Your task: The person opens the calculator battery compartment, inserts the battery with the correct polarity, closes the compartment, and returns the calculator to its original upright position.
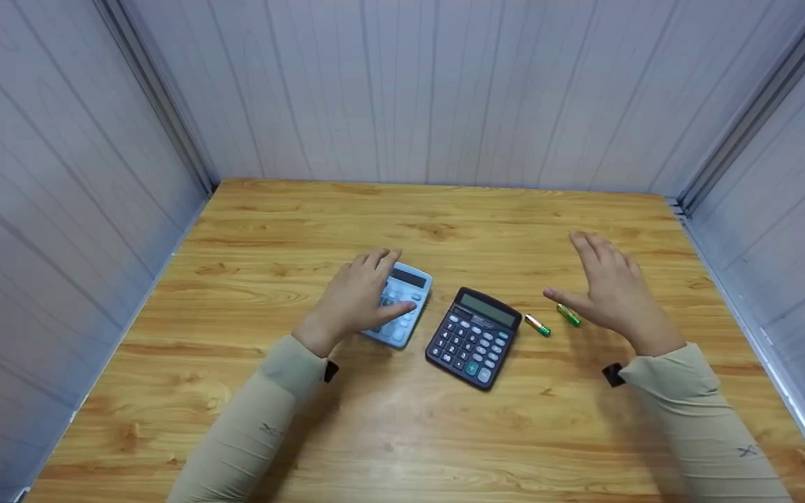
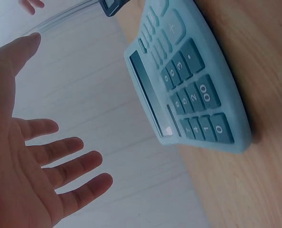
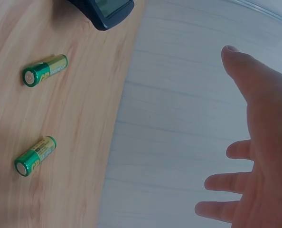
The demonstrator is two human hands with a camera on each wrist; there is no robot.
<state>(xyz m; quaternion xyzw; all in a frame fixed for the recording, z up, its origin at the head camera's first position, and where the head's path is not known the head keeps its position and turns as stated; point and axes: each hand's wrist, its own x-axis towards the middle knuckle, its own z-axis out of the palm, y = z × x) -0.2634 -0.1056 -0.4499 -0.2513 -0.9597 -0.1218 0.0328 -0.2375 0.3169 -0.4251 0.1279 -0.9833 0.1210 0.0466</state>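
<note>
This looks like a booth-style workspace, pale panelled walls enclosing a wood-grain tabletop on 3 sides

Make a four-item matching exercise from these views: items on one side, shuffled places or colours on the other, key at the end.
Items
1. left hand
2. dark calculator
3. right hand
4. two batteries

Places or colours
A. green and gold
B. raised near the batteries, holding nothing
C. above the light blue calculator, not gripping it
D. flat on the table, between the light blue calculator and the batteries

Pairs: 1-C, 2-D, 3-B, 4-A
</note>
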